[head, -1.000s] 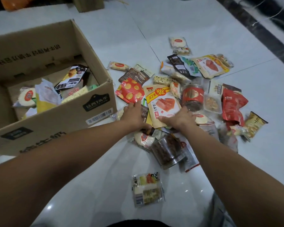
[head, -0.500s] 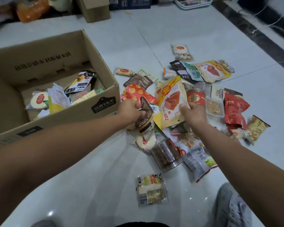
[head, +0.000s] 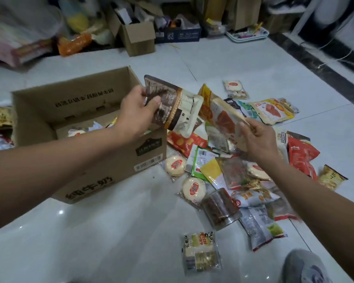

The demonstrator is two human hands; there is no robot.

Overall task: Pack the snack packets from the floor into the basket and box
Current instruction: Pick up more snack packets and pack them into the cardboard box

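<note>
— Are they heavy?
— Light and crinkly, I think. My left hand (head: 135, 113) pinches the brown packet (head: 172, 105) by its edge, with the box (head: 90, 160) at its nine o'clock. My right hand (head: 255, 139) pinches the orange packet (head: 219, 113) at three o'clock

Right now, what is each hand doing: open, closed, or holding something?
Left hand: grips a brown and cream packet, lifted off the floor.
Right hand: pinches a yellow and red packet, also lifted.

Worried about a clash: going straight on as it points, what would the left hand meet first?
Likely the orange packet held by the right hand; the brown packet in the left hand nearly reaches it, though depth is unclear.
</note>
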